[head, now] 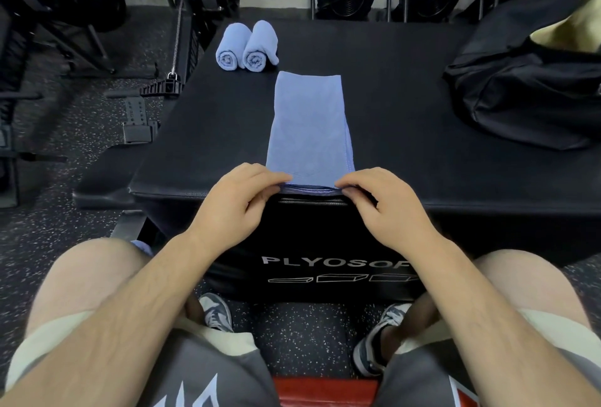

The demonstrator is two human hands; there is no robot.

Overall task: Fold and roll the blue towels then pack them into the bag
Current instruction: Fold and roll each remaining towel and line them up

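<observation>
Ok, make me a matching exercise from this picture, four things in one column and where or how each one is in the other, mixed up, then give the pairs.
Things
1. rolled towels
2. flat towel
3. bag
4. shoes

Place or state
A. on the speckled floor, below the box
B. far left of the box top, side by side
C. right side of the box top, open at the top
D. folded into a long strip, near end pinched by the left hand and right hand

Pairs: 1-B, 2-D, 3-C, 4-A

The folded towel (309, 127) is soft matt cloth; the box top (390, 97) looks like smooth, faintly glossy vinyl.
</observation>
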